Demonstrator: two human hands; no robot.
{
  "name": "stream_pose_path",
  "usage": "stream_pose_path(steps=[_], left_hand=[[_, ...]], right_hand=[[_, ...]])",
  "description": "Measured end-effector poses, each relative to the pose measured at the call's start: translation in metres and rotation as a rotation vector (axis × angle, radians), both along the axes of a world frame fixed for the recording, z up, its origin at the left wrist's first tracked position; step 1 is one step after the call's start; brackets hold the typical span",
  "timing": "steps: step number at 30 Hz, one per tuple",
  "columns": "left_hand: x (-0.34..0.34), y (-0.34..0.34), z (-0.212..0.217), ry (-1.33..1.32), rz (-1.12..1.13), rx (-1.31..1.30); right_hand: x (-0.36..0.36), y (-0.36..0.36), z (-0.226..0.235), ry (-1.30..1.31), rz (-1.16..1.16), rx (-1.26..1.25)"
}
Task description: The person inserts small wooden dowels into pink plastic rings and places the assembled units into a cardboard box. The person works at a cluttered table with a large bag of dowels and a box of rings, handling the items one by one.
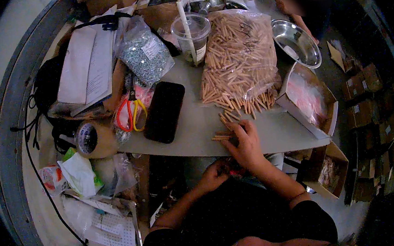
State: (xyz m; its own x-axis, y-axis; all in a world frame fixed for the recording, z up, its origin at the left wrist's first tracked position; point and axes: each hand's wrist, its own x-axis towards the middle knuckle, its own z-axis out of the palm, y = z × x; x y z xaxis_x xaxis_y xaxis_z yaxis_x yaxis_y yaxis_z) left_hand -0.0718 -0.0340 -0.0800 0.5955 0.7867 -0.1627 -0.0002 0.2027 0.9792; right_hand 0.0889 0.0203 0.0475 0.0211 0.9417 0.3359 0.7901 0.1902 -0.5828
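My right hand is over the table's front edge with its fingers curled. A few short wooden dowels stick out to the left from beneath its fingertips. Just beyond, loose dowels spill from the mouth of a large clear bag of wooden dowels. Below the tabletop, close to my body, my left hand is closed on something I cannot make out. A small patch of red shows beside its fingers, mostly hidden by my right wrist.
On the table lie a black phone, red-and-yellow scissors, a bag of screws and a plastic cup with straw. Rightward are a metal bowl and an open carton. Another person sits at the far right.
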Motion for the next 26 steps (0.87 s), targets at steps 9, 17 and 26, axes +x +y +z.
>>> stream_pose_path(steps=[9, 17, 26], left_hand=[[0.004, 0.006, 0.024, -0.112, -0.047, -0.088], [0.001, 0.012, 0.027, 0.061, -0.092, -0.212], [0.001, 0.029, 0.069, 0.097, -0.244, -0.405]], right_hand=[[0.004, 0.000, 0.000, -0.026, 0.065, -0.003], [0.011, -0.007, 0.003, 0.032, 0.072, -0.042], [0.021, 0.003, -0.013, -0.049, 0.244, -0.053]])
